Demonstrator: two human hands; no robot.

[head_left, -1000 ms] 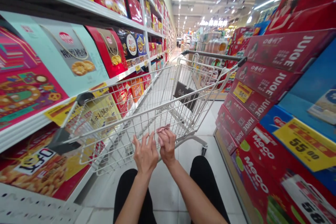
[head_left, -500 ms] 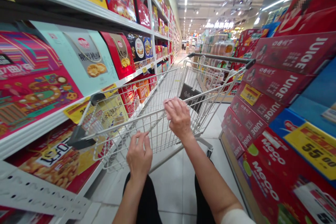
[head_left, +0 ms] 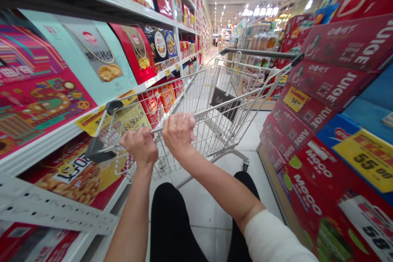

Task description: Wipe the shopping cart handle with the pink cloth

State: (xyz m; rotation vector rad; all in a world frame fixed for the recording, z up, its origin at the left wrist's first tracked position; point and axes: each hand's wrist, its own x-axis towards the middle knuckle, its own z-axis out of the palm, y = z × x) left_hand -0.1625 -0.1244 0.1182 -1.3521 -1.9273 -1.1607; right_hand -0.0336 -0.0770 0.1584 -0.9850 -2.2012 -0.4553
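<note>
A wire shopping cart (head_left: 225, 103) stands turned across the aisle in front of my knees, its grey handle bar (head_left: 260, 53) at the far right. My left hand (head_left: 141, 146) is closed around the near top rail, toward the cart's front end. Just to its right, my right hand (head_left: 178, 132) grips the same rail with fingers curled over it. Something pale pink, perhaps a cloth, shows at the right hand's edge; most of it is hidden. Through the wires the basket shows no goods inside.
Shelves (head_left: 147, 2) with gift boxes line the left, close to the cart's front corner. Stacked red cartons (head_left: 331, 82) and price signs (head_left: 365, 159) rise on the right. A tiled aisle runs ahead, with distant people (head_left: 215, 42).
Both hands have moved onto the cart's near rail and closed around it, the right hand shifting left. The cart has moved only slightly in view.
</note>
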